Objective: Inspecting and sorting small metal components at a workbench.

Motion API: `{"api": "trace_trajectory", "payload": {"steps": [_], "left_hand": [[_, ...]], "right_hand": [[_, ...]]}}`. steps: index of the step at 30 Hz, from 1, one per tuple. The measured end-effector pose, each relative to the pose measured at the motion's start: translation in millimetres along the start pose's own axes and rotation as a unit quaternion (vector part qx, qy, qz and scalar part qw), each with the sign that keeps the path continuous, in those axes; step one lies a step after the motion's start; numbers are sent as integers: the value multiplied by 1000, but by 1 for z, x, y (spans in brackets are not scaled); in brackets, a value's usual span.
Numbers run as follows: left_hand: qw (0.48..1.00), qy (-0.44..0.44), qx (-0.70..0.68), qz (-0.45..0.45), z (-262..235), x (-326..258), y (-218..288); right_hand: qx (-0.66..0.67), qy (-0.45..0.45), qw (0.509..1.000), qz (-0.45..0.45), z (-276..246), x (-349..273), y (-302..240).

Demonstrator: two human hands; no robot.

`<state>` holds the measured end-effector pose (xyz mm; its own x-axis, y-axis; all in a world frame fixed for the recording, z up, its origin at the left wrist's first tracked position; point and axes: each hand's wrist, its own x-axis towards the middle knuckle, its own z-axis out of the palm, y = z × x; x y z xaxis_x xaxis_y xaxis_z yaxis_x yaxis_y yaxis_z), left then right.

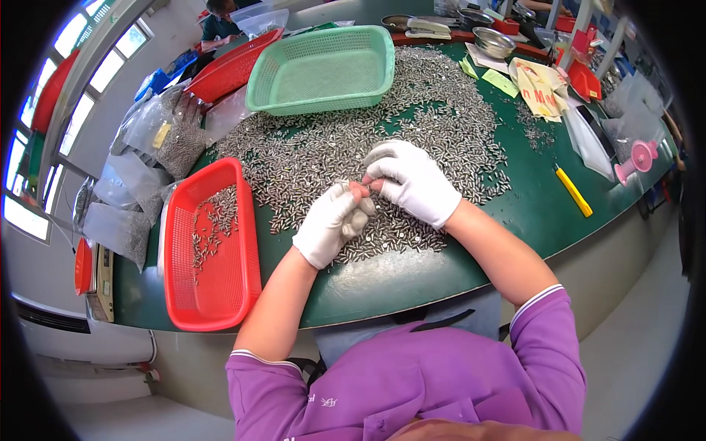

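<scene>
Our left hand [334,224] and right hand [413,180] pinch, tips nearly meeting — can't tell on what — over metal pins [312,173] lying every which way, neither hand nearer.

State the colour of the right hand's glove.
The glove is white, seen in the head view.

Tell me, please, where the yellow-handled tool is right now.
In the head view, the yellow-handled tool lies on the right side of the green table, between the metal parts and the pink spool-like object.
</scene>
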<state>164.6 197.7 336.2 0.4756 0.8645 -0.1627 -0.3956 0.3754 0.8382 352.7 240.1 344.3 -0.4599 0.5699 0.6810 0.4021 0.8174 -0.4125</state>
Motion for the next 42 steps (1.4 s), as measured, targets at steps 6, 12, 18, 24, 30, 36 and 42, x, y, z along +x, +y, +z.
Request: {"api": "trace_trajectory", "payload": {"steps": [6, 12, 18, 24, 30, 36, 42], "left_hand": [[999, 31, 31, -18, 4, -3, 2], [999, 40, 10, 12, 2, 0, -3], [995, 32, -93, -1, -5, 2, -5], [994, 27, -105, -2, -5, 2, -2], [996, 24, -86, 9, -6, 2, -1], [999, -22, -32, -22, 4, -2, 1], [1000, 4, -11, 12, 2, -2, 0]], "right_hand": [[46, -31, 998, -15, 2, 0, -5], [-91, -104, 989, 60, 2, -9, 8], [-135, -104, 985, 17, 9, -6, 4], [-135, -149, 979, 17, 2, -6, 1], [-76, -82, 992, 54, 6, -3, 2], [110, -72, 990, 48, -3, -1, -10], [77, -27, 994, 69, 3, -4, -1]]}}
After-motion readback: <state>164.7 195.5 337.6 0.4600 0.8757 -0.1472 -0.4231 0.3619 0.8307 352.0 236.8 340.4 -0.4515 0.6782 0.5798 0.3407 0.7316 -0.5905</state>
